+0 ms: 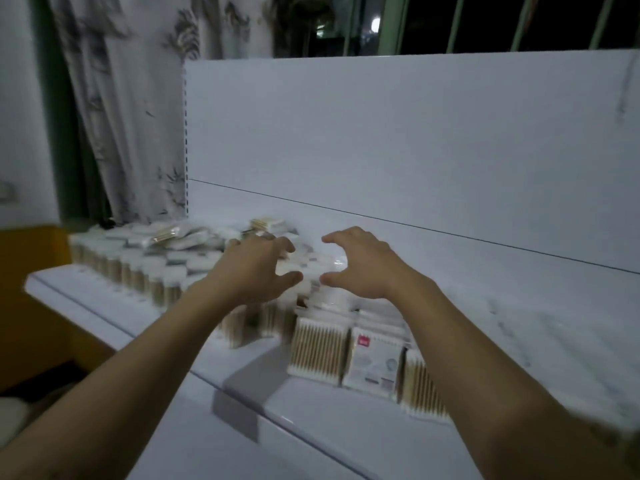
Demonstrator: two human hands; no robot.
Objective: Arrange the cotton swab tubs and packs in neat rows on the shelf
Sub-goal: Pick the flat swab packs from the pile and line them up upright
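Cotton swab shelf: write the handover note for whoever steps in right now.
Left hand: open, fingers spread, over the right end of the tubs.
Right hand: open, facing the left hand, with white lids between them. Contact is too blurred to tell.
Things: the tubs stand in rows along the left of the shelf. Loose packs lie heaped on top of them at the back. Upright packs stand at the front, right of the tubs.
Done: the tub rows look even.
Left: line up the loose packs and tidy the upright ones.
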